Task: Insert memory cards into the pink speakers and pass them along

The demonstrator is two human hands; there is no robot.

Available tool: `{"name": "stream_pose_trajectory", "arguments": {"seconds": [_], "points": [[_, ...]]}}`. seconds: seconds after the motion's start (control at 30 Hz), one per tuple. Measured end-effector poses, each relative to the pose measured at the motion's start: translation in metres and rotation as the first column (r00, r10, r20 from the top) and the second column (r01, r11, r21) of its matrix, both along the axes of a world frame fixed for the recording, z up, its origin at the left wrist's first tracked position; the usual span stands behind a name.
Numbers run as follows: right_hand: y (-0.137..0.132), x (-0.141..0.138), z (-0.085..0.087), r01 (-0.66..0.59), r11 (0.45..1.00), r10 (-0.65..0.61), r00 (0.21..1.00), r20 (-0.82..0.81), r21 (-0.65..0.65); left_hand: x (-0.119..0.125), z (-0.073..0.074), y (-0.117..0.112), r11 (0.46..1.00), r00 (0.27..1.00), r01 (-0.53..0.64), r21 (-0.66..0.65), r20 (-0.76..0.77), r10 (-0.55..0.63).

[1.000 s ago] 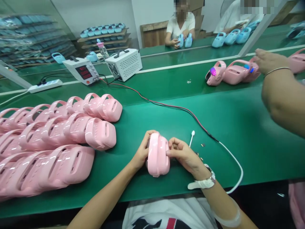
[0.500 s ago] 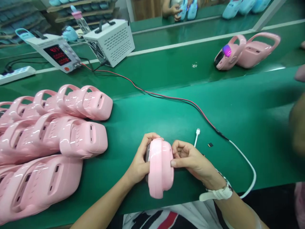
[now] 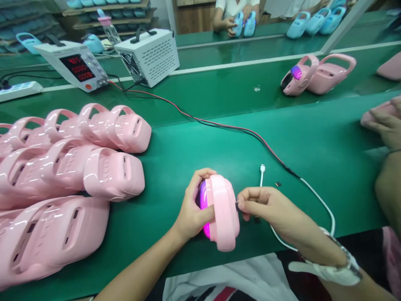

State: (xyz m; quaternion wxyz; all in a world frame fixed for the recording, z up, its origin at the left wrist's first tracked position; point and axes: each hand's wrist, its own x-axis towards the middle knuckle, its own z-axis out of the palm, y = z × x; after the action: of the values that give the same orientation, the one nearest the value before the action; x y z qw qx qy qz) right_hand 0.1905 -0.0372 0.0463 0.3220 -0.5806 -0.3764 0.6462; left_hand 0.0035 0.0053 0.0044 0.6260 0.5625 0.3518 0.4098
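My left hand (image 3: 194, 211) grips a pink handled device (image 3: 224, 213), which looks like a portable speaker, its thumb under the handle. The side facing left glows purple. At the opposite side, my right hand (image 3: 258, 202) pinches a small dark piece (image 3: 237, 205) against the device; its exact kind is too small to tell. On the green table just past my right hand lie a small black memory card (image 3: 278, 184) and a white USB cable (image 3: 262, 173), plug pointing away from me. Part of another dark thing shows beneath my right fingers.
Rows of pink devices (image 3: 115, 175) fill the left side. Behind them stand a bench power supply (image 3: 77, 69) and a white vented box (image 3: 150, 56); a red and black lead (image 3: 219, 125) crosses the table. Two pink devices (image 3: 326, 77) stand far right. Another person's hand (image 3: 387, 125) is at right.
The held device's left-facing side has lit up purple. My right hand has drawn slightly away to the right, and a small dark piece now shows at its fingertips.
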Motion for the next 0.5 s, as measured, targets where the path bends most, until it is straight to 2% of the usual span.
{"name": "stream_pose_trajectory", "arguments": {"seconds": [0.07, 0.13, 0.17, 0.27, 0.33, 0.37, 0.47, 0.5], "points": [[0.002, 0.023, 0.001, -0.009, 1.0, 0.008, 0.996, 0.085, 0.014, 0.0, -0.001, 0.0, 1.0, 1.0, 0.003, 0.011, -0.003, -0.003], [0.002, 0.051, 0.0, 0.076, 0.995, -0.093, 0.957, 0.275, 0.071, 0.0, -0.002, 0.001, 1.0, 1.0, 0.021, 0.001, 0.006, -0.021], [0.002, 0.065, -0.001, 0.124, 0.985, -0.161, 0.902, 0.401, 0.116, 0.0, -0.002, 0.001, 0.999, 0.999, 0.032, -0.007, 0.01, -0.032], [0.006, 0.088, -0.009, 0.182, 0.943, -0.33, 0.627, 0.706, 0.28, 0.001, 0.0, 0.002, 0.999, 0.999, 0.041, -0.019, 0.002, -0.041], [0.013, 0.085, -0.016, 0.127, 0.933, -0.354, 0.488, 0.798, 0.336, 0.001, 0.001, 0.003, 0.999, 0.999, 0.037, -0.009, -0.002, -0.037], [0.018, 0.08, -0.019, 0.089, 0.939, -0.336, 0.45, 0.827, 0.334, 0.001, 0.0, 0.004, 0.999, 0.999, 0.037, 0.001, 0.006, -0.037], [0.032, 0.059, -0.021, -0.037, 0.968, -0.207, 0.435, 0.877, 0.247, 0.0, -0.006, 0.007, 0.999, 0.995, 0.053, 0.0, 0.089, -0.052], [0.034, 0.052, -0.018, -0.061, 0.97, -0.181, 0.459, 0.87, 0.235, 0.0, -0.009, 0.008, 0.998, 0.99, 0.064, -0.015, 0.125, -0.061]]}}
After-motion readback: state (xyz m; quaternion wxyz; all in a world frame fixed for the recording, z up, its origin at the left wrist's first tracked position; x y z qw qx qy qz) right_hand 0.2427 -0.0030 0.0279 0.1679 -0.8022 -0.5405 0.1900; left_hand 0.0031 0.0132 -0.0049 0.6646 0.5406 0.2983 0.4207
